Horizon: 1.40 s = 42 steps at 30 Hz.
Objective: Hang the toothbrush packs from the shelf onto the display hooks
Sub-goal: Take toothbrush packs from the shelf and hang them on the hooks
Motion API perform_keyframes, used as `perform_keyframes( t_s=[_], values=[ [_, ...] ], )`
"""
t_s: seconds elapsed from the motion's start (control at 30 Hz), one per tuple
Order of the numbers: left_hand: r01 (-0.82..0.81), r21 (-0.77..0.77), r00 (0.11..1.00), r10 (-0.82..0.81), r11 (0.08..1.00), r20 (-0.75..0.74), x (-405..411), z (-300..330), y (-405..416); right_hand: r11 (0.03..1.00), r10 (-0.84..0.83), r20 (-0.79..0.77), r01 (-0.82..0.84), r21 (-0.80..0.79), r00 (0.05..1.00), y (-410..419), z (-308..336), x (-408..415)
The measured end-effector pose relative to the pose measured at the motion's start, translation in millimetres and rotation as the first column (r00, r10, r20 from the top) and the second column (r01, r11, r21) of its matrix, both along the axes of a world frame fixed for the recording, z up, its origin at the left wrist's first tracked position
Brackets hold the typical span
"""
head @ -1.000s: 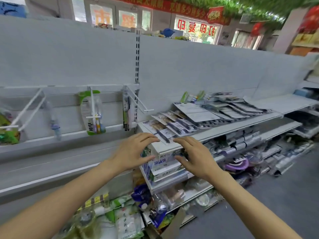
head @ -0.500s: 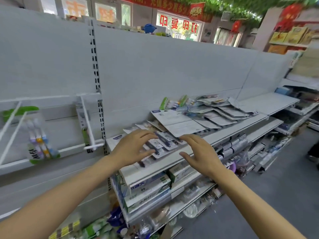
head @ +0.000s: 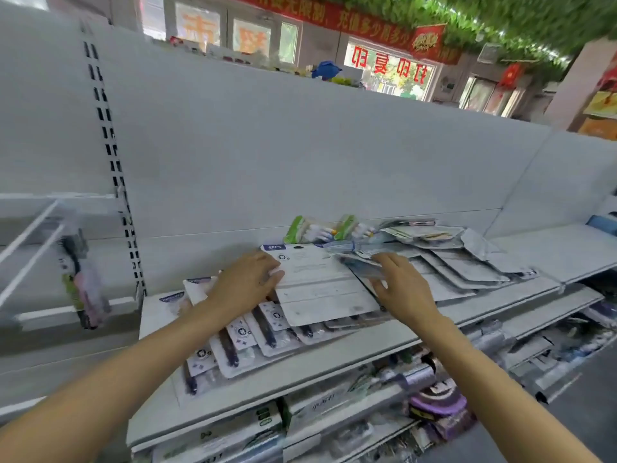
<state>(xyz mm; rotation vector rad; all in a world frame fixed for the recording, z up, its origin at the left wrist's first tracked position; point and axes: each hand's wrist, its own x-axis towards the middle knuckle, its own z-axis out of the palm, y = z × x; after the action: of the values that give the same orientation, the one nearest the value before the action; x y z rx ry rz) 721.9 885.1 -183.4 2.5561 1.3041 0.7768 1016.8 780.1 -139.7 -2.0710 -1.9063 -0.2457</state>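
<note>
Pack [head: 320,289] between both hands' fingers [head: 267,262].

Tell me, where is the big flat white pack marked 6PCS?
In the head view the big flat white card pack marked 6PCS lies mid-frame on the white metal shelf, atop overlapping packs, between the left hand and right hand.

Both bare forearms reach forward and slightly inward over the shelf's front edge. The left hand [head: 248,285] lies palm down, fingers bent loosely, their tips pressing downward. The right hand [head: 402,286] is also palm down, fingers spread and fairly straight, thumb pointing inward.
</note>
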Motion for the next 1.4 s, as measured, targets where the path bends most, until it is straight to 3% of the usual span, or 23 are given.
perform_keyframes(
  t_s=[0.23,0.33,0.4,0.57,0.67,0.73,0.87,1.0,1.27,1.4],
  values=[
    [-0.301,-0.292,0.944,0.327,0.908,0.046,45.8,-3.6,18.6,0.993,-0.056,0.006,0.056,-0.105,0.998,54.1,-19.1,60.1],
    [-0.391,-0.297,0.910,0.414,0.871,0.017,54.3,-7.8,22.8,0.978,-0.094,-0.006,0.092,-0.187,0.996,63.0,-27.4,79.7],
    [-0.436,-0.299,0.890,0.456,0.849,-0.004,56.1,-9.7,25.0,0.983,-0.094,-0.047,0.085,-0.160,0.994,68.2,-32.1,92.4],
    [-0.343,-0.348,0.902,0.410,0.872,0.138,56.0,-3.6,19.6,0.999,-0.048,-0.096,0.047,-0.014,0.994,77.4,-34.2,109.1],
    [-0.280,-0.465,0.830,0.455,0.840,0.322,55.2,1.0,14.8,0.996,-0.003,-0.139,0.015,0.090,0.990,75.3,-30.9,111.6],
    [-0.244,-0.496,0.752,0.486,0.833,0.446,56.3,4.7,12.0,0.990,0.039,-0.249,-0.004,0.141,0.968,71.6,-25.2,110.1],
    [-0.099,-0.567,0.549,0.520,0.818,0.654,65.6,19.8,-1.9,0.976,0.126,-0.558,-0.002,0.216,0.820,64.3,-6.2,102.4],
    [-0.024,-0.607,0.440,0.553,0.795,0.707,63.2,26.3,-14.3,0.945,0.300,-0.814,-0.035,0.326,0.498,58.1,14.4,85.3],
    [0.039,-0.653,0.362,0.598,0.756,0.714,13.4,35.3,-35.2,0.889,0.427,-0.860,0.041,0.455,0.278,55.5,47.4,38.7],
    [0.024,-0.610,0.374,0.558,0.792,0.741,-21.6,43.2,-52.6,0.862,0.469,-0.856,0.098,0.497,0.216,52.7,60.1,12.5]
  ],
)
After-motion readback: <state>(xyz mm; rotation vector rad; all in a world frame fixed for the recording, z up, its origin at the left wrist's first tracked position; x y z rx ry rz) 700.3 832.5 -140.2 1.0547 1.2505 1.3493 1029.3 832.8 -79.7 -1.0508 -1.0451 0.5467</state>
